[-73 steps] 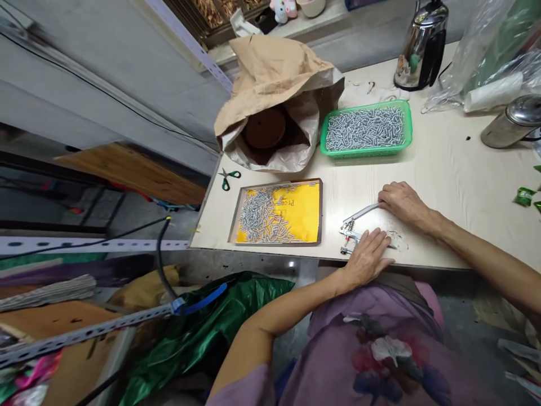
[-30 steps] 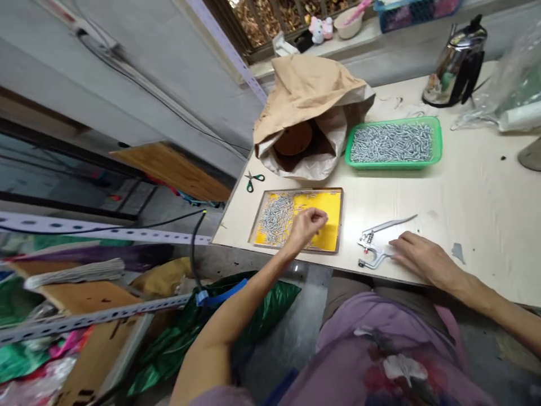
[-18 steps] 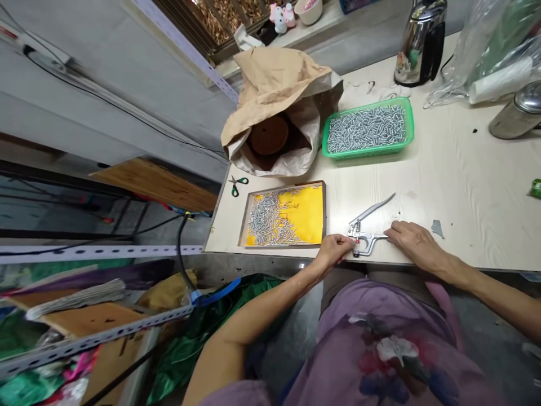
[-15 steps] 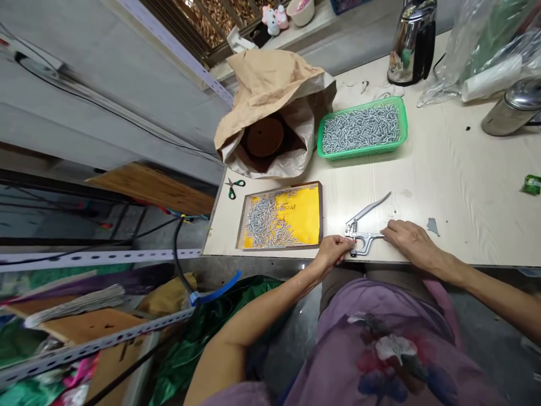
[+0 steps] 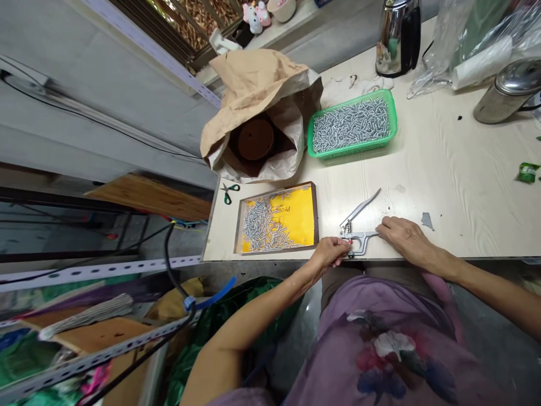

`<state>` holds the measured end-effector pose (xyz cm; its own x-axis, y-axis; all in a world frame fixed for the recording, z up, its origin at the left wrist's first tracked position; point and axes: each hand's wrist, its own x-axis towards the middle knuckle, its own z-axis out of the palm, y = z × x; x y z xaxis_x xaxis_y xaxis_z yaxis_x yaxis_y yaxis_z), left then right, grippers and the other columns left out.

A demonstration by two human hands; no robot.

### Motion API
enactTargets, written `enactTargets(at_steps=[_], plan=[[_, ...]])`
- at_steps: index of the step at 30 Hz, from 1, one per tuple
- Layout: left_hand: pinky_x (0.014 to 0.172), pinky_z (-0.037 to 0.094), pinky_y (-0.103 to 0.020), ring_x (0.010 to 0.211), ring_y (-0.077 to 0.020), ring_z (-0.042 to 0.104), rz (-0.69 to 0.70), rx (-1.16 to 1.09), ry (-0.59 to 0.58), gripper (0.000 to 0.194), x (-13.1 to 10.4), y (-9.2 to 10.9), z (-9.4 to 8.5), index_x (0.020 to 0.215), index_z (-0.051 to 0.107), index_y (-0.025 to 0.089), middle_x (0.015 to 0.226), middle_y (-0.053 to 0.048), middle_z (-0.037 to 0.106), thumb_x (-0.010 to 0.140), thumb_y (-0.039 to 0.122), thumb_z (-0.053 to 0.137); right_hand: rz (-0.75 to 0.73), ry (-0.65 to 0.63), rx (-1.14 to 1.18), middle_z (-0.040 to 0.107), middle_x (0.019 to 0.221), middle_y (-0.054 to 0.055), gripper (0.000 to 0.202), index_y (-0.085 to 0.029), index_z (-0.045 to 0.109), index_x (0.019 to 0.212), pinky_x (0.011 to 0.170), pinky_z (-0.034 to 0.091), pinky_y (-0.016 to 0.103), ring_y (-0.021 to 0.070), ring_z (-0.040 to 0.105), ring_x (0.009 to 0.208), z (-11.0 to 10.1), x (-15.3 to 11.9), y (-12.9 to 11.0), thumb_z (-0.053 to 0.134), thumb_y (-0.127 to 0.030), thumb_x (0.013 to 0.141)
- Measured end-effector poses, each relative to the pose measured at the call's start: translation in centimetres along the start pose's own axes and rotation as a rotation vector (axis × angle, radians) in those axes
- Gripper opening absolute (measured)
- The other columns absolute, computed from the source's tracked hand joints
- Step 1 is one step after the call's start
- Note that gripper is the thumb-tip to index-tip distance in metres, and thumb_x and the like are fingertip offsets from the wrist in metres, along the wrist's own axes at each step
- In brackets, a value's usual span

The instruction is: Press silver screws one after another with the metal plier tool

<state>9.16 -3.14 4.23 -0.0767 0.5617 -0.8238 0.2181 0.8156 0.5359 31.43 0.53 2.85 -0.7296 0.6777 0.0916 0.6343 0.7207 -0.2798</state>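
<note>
Head view: my left hand (image 5: pixel 328 252), back from the screw tray (image 5: pixel 276 219), pinches closed at the pliers' (image 5: pixel 357 225) head while my right hand (image 5: pixel 399 235) presses their near handle.

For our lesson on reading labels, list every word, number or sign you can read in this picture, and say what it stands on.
Handwriting on the yellow sheet in the shallow tray: upside down and too blurred to read.
Sticker on the steel kettle: too small to read.
Nothing readable on the hand press, green basket or paper sack.
</note>
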Motion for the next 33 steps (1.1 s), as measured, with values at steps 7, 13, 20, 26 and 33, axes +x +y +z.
enactTargets(at_steps=[7,13,20,26,33], plan=[[0.032,0.026,-0.013,0.029,-0.0012,0.038,0.025,0.001,0.063,0.016,-0.3,-0.5,0.3,0.071,0.060,0.012,0.044,0.010,0.049,0.079,0.020,0.072,0.006,0.043,0.010,0.059,0.080,0.006,0.024,-0.018,0.060,0.082,0.063,0.033,0.029,0.0176,0.048,0.071,0.4,-0.3,0.0,0.042,-0.005,0.090],[0.030,0.019,-0.014,0.026,0.0004,0.034,-0.046,0.022,-0.017,0.016,-0.4,0.1,0.1,0.069,0.060,0.012,0.044,0.011,0.049,0.080,0.018,0.071,0.021,0.020,-0.056,0.060,0.080,0.007,0.023,-0.018,0.061,0.082,0.063,0.032,0.030,0.0180,0.049,0.073,0.5,-0.1,-0.3,0.044,-0.005,0.090],[0.029,0.018,-0.015,0.024,-0.0015,0.034,-0.103,0.031,-0.052,0.017,-1.0,1.1,0.3,0.069,0.058,0.012,0.040,0.010,0.049,0.086,0.009,0.059,0.048,-0.062,-0.033,0.062,0.087,0.008,0.018,-0.018,0.061,0.085,0.064,0.037,0.030,0.0187,0.053,0.077,-0.2,-0.1,-0.4,0.046,-0.011,0.092],[0.030,0.020,-0.015,0.025,-0.0016,0.035,-0.097,0.034,-0.050,0.014,-0.9,0.8,0.3,0.072,0.060,0.012,0.040,0.010,0.049,0.086,0.011,0.061,0.010,-0.036,-0.031,0.043,0.144,0.021,0.066,-0.017,0.049,0.132,0.092,0.042,0.047,0.0370,0.042,0.127,-0.5,1.8,2.6,0.066,-0.056,0.080],[0.032,0.022,-0.015,0.027,-0.0011,0.035,-0.070,0.023,-0.042,0.013,-0.4,0.0,0.1,0.075,0.062,0.011,0.043,0.010,0.050,0.082,0.019,0.069,-0.094,-0.222,-0.097,0.052,0.136,0.020,0.090,-0.013,0.044,0.136,0.097,0.039,0.046,0.0373,0.043,0.126,-0.6,5.2,4.2,0.074,-0.059,0.066]])
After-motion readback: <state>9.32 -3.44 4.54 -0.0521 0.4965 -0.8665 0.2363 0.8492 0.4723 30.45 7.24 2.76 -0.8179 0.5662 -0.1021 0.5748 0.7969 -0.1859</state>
